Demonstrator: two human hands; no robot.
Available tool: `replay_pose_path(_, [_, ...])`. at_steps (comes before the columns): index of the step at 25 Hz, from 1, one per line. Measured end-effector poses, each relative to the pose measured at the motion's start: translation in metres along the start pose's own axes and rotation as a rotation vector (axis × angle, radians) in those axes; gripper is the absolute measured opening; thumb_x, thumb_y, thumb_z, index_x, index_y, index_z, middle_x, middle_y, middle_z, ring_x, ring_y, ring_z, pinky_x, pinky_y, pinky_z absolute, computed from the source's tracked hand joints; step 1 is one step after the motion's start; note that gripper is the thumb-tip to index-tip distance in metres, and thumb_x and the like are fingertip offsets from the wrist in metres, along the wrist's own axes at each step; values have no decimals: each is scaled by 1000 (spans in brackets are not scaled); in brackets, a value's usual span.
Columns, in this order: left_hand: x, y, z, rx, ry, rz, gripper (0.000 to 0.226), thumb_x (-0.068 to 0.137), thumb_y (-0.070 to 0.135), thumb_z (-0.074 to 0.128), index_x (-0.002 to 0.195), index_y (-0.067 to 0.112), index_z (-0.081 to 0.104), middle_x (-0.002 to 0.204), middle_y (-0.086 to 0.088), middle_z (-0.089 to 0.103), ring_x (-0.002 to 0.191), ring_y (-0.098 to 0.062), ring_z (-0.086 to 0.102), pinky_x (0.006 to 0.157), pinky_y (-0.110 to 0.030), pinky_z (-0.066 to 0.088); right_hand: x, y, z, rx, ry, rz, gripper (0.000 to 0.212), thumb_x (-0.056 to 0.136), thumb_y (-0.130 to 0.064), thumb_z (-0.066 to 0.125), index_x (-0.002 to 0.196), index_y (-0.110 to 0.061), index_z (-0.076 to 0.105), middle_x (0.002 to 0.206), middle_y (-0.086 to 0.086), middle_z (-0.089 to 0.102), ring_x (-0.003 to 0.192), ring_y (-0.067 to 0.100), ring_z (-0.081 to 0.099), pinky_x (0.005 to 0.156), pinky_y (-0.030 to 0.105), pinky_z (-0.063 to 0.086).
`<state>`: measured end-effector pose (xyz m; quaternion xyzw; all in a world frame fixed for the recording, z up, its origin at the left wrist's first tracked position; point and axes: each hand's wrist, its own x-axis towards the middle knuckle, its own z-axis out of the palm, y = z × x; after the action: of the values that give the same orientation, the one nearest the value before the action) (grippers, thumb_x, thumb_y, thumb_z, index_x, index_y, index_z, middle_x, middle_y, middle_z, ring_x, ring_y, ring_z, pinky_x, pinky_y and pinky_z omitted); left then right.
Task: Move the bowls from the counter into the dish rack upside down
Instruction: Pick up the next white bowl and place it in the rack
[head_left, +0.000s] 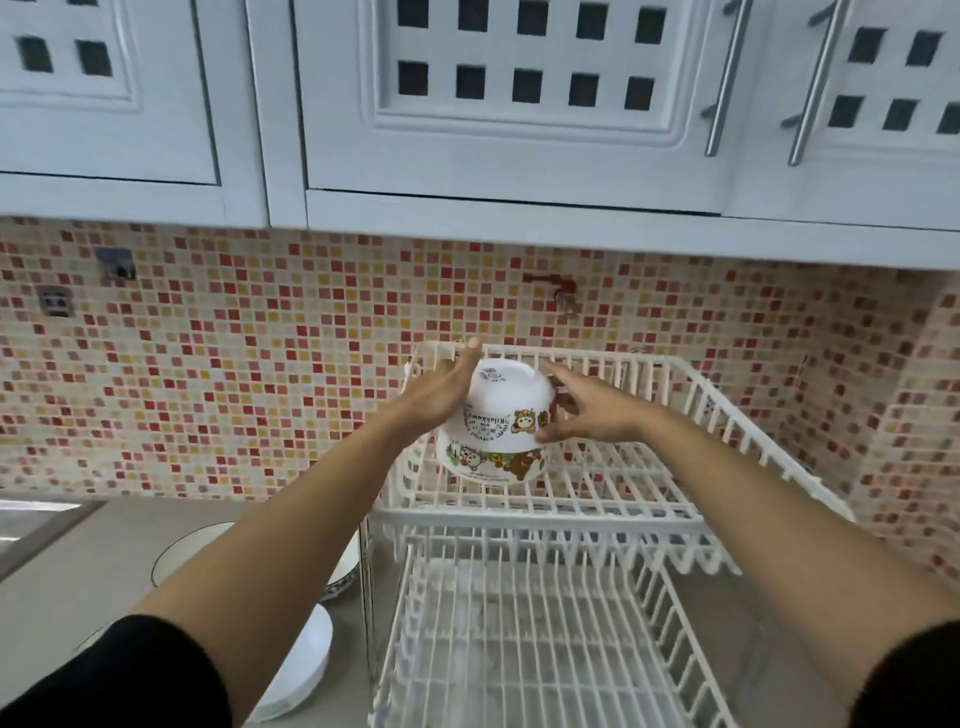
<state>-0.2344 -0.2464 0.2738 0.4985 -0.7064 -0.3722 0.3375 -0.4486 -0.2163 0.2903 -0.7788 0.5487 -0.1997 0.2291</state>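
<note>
Two cartoon-bear bowls (496, 431) stacked inverted, upper rack (675, 499); left hand (441, 392), right hand (587, 410) cupping top one; lettering unreadable.

A two-tier rack (691, 512) stands on the desk (78, 566), right of three bowls (306, 670). On its upper tier, at the back left, two bowls (493, 462) are stacked upside down (one on the other), flanked by both hands (587, 410).
</note>
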Motion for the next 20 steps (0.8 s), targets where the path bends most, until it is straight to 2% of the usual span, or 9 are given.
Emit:
replay_pose_path(2, [-18, 17, 4, 59, 7, -44, 121, 60, 95, 11, 151, 17, 26, 157, -13, 28, 142, -34, 31, 116, -56, 24, 3, 6, 4, -26, -27, 1, 105, 74, -28, 79, 151, -21, 8, 158, 2, 18, 143, 21, 26, 115, 33, 24])
replay_pose_path(6, [-20, 19, 9, 179, -13, -132, 90, 88, 72, 12, 152, 9, 22, 160, -13, 20, 145, -34, 25, 116, -47, 22, 6, 8, 9, -61, -65, -9, 99, 73, -28, 79, 149, -22, 16, 155, 0, 27, 140, 20, 30, 117, 39, 26])
replay_pose_path(9, [-23, 21, 12, 285, -17, -165, 87, 91, 68, 13, 152, 7, 18, 161, -13, 16, 147, -33, 22, 117, -45, 20, 4, 4, 12, -101, -79, 28, 101, 74, -27, 79, 150, -21, 13, 156, 1, 26, 141, 21, 30, 117, 39, 26])
replay_pose_path(12, [-27, 22, 5, 333, 49, -79, 84, 94, 64, 16, 153, 3, 12, 161, -15, 15, 148, -33, 19, 118, -44, 18, -1, -10, 8, -155, -56, 48, 108, 72, -31, 79, 151, -19, 7, 160, 0, 14, 145, 21, 20, 119, 37, 20])
replay_pose_path(17, [-54, 23, -43, 386, 208, 42, 72, 99, 53, 14, 151, 3, 20, 159, -17, 22, 146, -33, 25, 118, -45, 21, -7, -73, 18, -207, 150, -46, 82, 88, -47, 57, 151, -21, 13, 160, 3, 14, 145, 22, 21, 116, 38, 23])
replay_pose_path(20, [-83, 11, -81, 428, 273, 63, 66, 102, 46, 14, 151, 3, 22, 158, -17, 22, 147, -33, 23, 119, -43, 20, -4, -132, 44, -194, 247, -141, 70, 94, -45, 45, 151, -17, 15, 159, 6, 16, 146, 23, 19, 116, 39, 20])
